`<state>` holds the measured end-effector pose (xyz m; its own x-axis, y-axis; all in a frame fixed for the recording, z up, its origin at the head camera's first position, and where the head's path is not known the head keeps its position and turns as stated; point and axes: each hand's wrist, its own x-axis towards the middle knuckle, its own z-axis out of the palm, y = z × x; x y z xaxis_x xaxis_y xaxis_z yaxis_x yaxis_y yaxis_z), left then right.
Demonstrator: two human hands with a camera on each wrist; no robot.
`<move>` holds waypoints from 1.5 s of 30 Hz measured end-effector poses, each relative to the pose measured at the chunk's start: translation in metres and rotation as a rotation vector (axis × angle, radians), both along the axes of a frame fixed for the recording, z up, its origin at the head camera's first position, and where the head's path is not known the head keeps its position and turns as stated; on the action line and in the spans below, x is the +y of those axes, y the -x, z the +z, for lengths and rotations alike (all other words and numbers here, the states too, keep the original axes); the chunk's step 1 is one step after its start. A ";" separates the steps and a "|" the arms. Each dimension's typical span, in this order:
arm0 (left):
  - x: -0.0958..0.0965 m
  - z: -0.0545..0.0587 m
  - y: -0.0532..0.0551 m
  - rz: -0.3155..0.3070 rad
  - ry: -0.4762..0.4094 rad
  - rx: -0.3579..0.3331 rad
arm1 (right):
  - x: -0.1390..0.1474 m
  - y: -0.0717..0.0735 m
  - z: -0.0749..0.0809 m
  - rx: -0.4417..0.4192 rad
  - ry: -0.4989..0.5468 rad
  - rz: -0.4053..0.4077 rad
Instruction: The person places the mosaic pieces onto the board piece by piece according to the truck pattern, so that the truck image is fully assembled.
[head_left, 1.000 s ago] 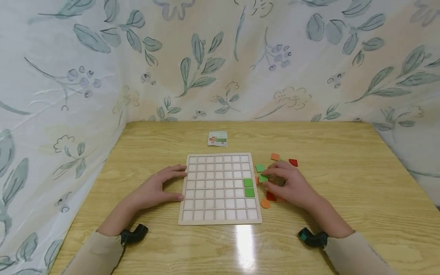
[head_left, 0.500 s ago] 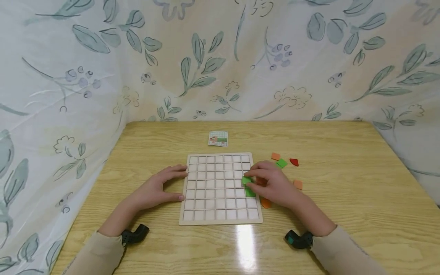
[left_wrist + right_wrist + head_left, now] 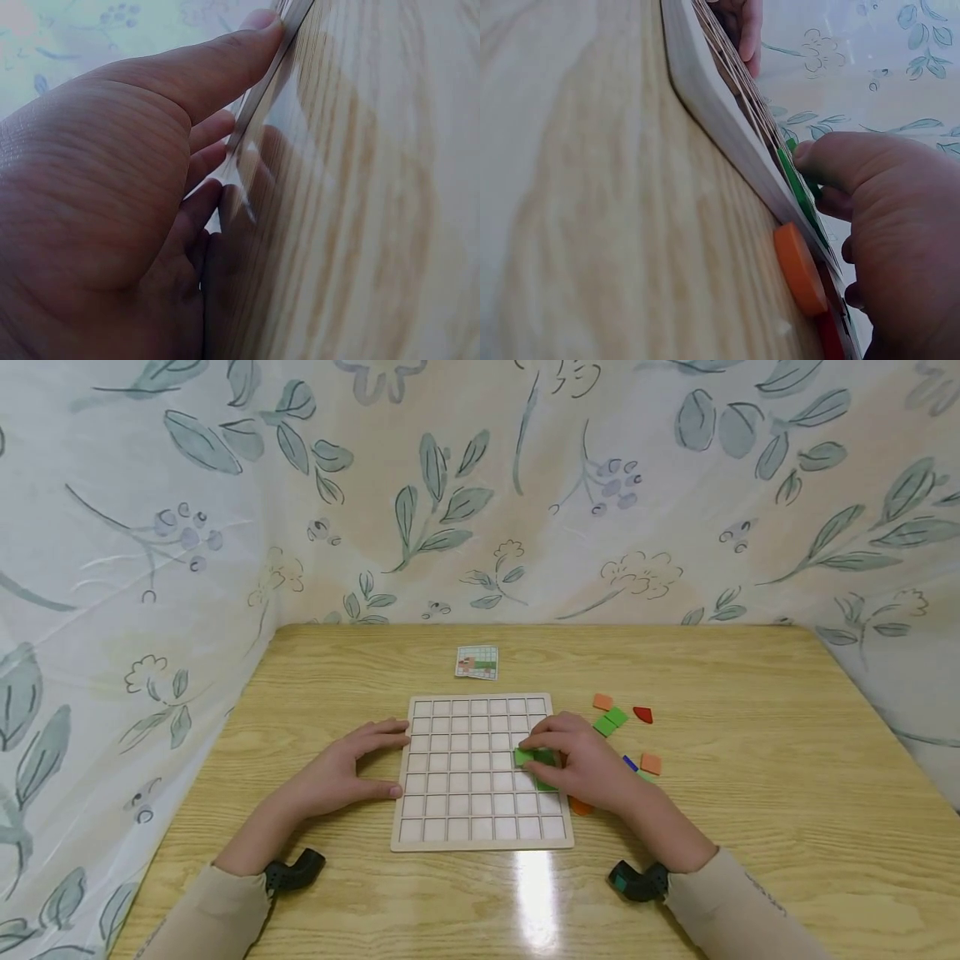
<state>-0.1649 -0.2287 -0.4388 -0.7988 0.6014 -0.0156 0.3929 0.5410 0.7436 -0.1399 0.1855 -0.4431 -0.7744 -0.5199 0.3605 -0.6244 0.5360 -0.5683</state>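
Note:
A pale wooden grid board lies flat on the table. At its left edge rests my left hand, thumb and fingertips against the rim and apart from each other; the left wrist view shows the thumb along that edge. My right hand pinches a green square tile between thumb and fingers, over a cell in the second column from the right. Two green tiles sit in the rightmost column, partly hidden under that hand. In the right wrist view the pinched green tile stands at the thumb tip.
Loose pieces lie right of the board: green squares, an orange square, another orange square, a red quarter-round, a blue strip and an orange disc by the rim. Behind the board lies a small pattern card.
My right hand has moved left from the loose pieces onto the board, carrying a green tile over the two placed ones to the adjacent column. My left hand stays at the left rim.

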 end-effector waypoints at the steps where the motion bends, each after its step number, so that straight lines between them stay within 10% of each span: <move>1: 0.000 0.000 0.000 0.000 0.000 0.000 | 0.000 0.000 0.000 0.008 -0.005 0.003; 45: 0.000 -0.002 -0.002 0.009 0.010 0.002 | 0.038 0.003 0.002 0.017 0.041 -0.082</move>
